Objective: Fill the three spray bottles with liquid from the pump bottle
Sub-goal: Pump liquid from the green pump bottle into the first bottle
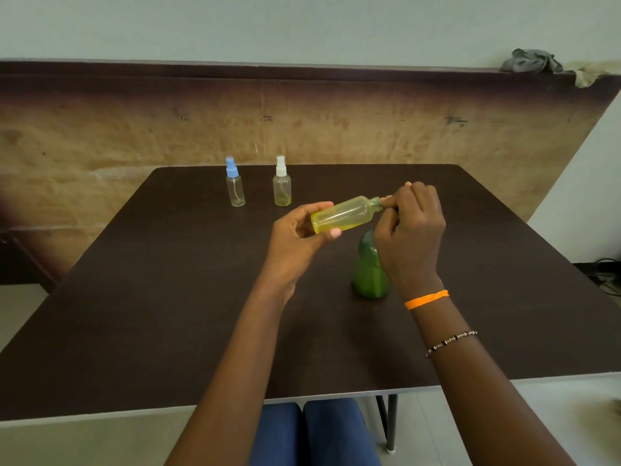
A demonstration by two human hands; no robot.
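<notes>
head view, left hand (297,235) gripping bottle (344,215)

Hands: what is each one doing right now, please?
Left hand: grips the tilted bottle by its base.
Right hand: fingers curled at the bottle's neck; what they pinch is hidden.

A dark brown table top (141,297) with a pale edge is seen. A clear spray bottle (235,190) is capped in light blue; a second clear spray bottle (282,191) is capped in white and tinted yellow-green at its base. A clear, uncapped bottle (342,215) is coloured yellow-green by its liquid. The pump bottle (368,270) is shown in green. An orange band (426,299) and a black-and-white beaded bracelet (452,341) are worn on one wrist. The board (336,129) behind is mottled tan, shaded dark brown along its top. A grey cloth (531,63) is seen. Blue trousers (316,432) are visible below.
</notes>
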